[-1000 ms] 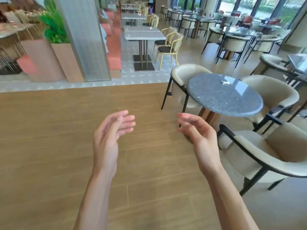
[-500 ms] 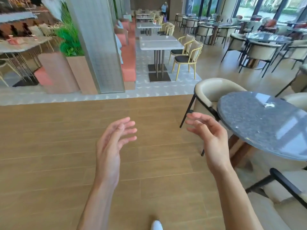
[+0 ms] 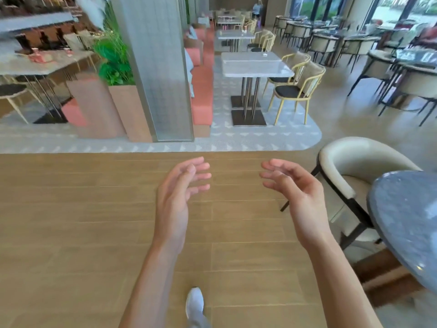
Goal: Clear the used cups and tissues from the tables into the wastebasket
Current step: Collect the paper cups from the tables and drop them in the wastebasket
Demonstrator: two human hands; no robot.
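Change: the round grey table has slid to the right edge, and its small white scrap is out of view.
Left hand: empty, fingers loosely spread over the wooden floor.
Right hand: empty, fingers relaxed, apart from the table.
Task item: a small white object, too small to identify, lies on the far square table.

A small white item, too blurred to identify, lies on the rectangular table.
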